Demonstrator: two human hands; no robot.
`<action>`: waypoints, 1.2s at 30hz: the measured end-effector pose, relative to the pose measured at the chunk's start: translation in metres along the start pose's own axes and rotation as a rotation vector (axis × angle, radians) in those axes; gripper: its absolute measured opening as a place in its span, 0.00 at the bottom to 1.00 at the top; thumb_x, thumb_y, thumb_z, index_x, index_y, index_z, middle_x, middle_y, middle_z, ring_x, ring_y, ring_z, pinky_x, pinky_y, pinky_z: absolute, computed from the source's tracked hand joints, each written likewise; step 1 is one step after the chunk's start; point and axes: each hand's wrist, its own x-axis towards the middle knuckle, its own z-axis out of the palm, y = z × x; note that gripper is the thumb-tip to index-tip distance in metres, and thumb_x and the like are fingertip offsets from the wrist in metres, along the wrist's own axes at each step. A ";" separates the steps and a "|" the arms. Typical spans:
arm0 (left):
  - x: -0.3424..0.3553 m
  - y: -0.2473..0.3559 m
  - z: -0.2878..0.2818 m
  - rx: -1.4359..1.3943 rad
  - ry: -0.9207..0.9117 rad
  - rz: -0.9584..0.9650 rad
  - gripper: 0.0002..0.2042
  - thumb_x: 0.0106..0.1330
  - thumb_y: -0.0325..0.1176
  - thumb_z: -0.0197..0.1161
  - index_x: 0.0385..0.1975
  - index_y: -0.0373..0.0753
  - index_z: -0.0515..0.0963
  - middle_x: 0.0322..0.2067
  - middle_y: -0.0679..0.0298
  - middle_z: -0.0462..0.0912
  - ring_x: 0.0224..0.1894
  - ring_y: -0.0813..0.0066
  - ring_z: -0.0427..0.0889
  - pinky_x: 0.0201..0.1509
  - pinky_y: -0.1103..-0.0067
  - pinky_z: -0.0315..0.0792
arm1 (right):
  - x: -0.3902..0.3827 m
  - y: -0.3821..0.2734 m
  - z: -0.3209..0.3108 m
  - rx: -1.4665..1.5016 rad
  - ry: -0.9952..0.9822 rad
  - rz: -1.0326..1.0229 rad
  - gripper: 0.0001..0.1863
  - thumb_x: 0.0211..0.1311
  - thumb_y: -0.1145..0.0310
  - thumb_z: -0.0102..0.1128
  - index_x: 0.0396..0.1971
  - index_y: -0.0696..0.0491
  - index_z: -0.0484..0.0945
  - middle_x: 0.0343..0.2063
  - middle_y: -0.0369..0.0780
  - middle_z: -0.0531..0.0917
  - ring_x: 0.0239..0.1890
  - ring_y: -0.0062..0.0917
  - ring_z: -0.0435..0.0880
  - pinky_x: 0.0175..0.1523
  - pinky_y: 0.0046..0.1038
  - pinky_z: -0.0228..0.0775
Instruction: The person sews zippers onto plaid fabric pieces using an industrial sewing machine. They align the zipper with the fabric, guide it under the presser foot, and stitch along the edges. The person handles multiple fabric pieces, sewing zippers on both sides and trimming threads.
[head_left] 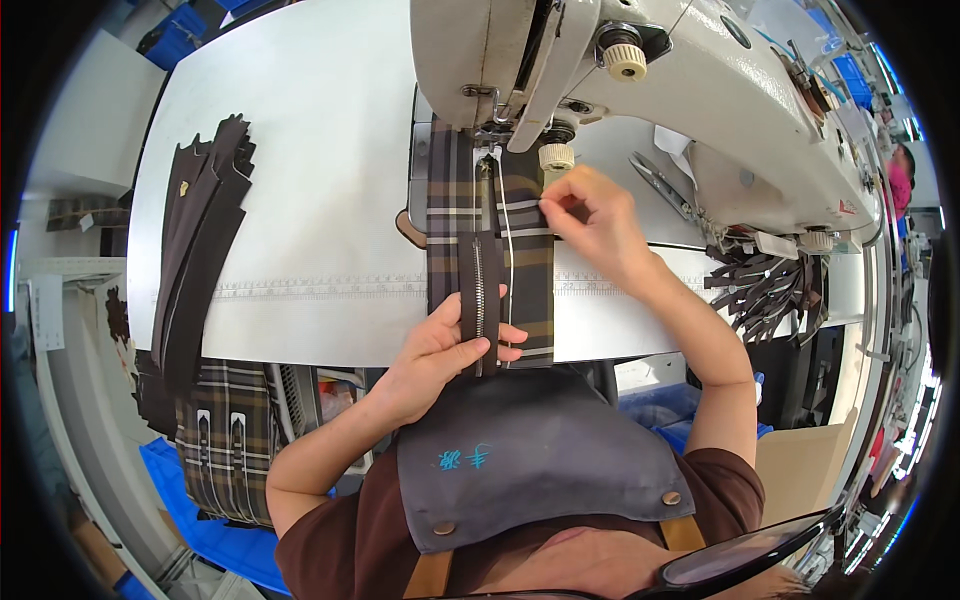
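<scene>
The left hand [440, 350] pinches the zipper [479, 290] on the checked cloth [528, 250] lying on the bench [320, 200], the right hand [590, 225] pinches the cloth's edge near the sewing machine [640, 80], so it looks lined up, needing a straight feed.

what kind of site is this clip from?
Likely a garment or bag sewing workshop: an industrial sewing machine, plaid fabric with a zipper under both hands, and stacked dark cut strips on the table.
</scene>
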 end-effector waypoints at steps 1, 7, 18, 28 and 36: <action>0.000 0.000 -0.001 0.012 -0.005 0.000 0.23 0.68 0.24 0.45 0.63 0.36 0.54 0.47 0.53 0.76 0.48 0.69 0.77 0.55 0.76 0.68 | -0.001 -0.001 -0.001 0.158 0.006 0.114 0.02 0.54 0.77 0.60 0.25 0.55 0.76 0.22 0.32 0.73 0.23 0.15 0.72 0.29 0.19 0.64; -0.002 -0.003 -0.005 -0.026 -0.032 -0.073 0.22 0.66 0.23 0.45 0.61 0.36 0.56 0.48 0.53 0.76 0.46 0.69 0.79 0.54 0.76 0.69 | 0.001 0.004 -0.008 0.129 0.002 0.233 0.02 0.51 0.77 0.60 0.24 0.59 0.76 0.23 0.34 0.76 0.24 0.15 0.75 0.30 0.19 0.69; -0.018 0.022 0.010 -0.051 0.046 -0.128 0.14 0.68 0.29 0.48 0.51 0.32 0.69 0.57 0.53 0.69 0.49 0.66 0.78 0.46 0.77 0.74 | 0.010 -0.005 -0.005 0.121 -0.162 0.285 0.02 0.51 0.78 0.57 0.24 0.60 0.78 0.21 0.31 0.76 0.24 0.10 0.73 0.30 0.16 0.65; -0.004 0.003 -0.002 -0.160 0.037 -0.187 0.14 0.70 0.33 0.49 0.50 0.33 0.72 0.63 0.58 0.62 0.57 0.68 0.71 0.44 0.78 0.74 | 0.017 0.030 -0.027 -0.434 0.092 0.064 0.05 0.50 0.70 0.58 0.23 0.56 0.76 0.25 0.42 0.78 0.26 0.36 0.78 0.32 0.31 0.70; -0.004 -0.003 -0.002 -0.189 0.042 -0.160 0.14 0.70 0.32 0.48 0.50 0.33 0.72 0.63 0.58 0.61 0.58 0.69 0.70 0.43 0.78 0.74 | -0.017 0.010 -0.013 -0.536 0.032 -0.181 0.05 0.54 0.71 0.59 0.25 0.56 0.76 0.25 0.42 0.78 0.27 0.35 0.79 0.30 0.31 0.70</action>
